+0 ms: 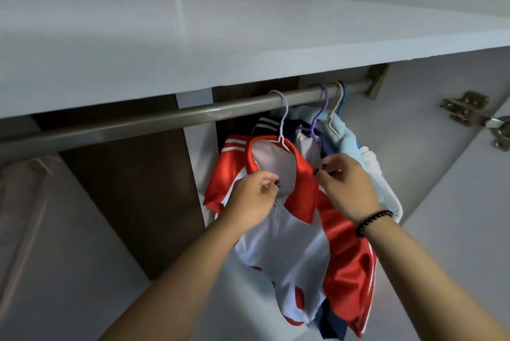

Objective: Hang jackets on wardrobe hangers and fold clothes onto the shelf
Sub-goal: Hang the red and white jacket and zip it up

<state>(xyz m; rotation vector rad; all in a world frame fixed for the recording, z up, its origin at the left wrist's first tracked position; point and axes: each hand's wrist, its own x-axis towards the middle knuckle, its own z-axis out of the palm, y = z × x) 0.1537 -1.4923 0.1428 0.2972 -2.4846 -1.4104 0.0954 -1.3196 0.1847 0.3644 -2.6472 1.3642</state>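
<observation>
Red and white sports jacket with white shoulder stripes hanging on a thin white wire hanger, hooked over the grey metal wardrobe rail just under the wide white shelf. Left hand at the left edge of the red collar, fingers curled and pinching the jacket's front opening near the zipper. Right hand at the right edge of the collar, grip clamped on the red fabric between thumb and fingertips; a dark beaded bracelet on that wrist. Both hands close to each other, on either side of the open neck, where the pale lining shows. Just behind the jacket, to the right on the same rail, a purple plastic hanger with a navy and white garment, then another pale wire hanger carrying a light blue garment. White fabric partly hidden behind the right hand. Metal door hinge on the right wardrobe wall. Brown wooden back panel behind the rail on the left.
</observation>
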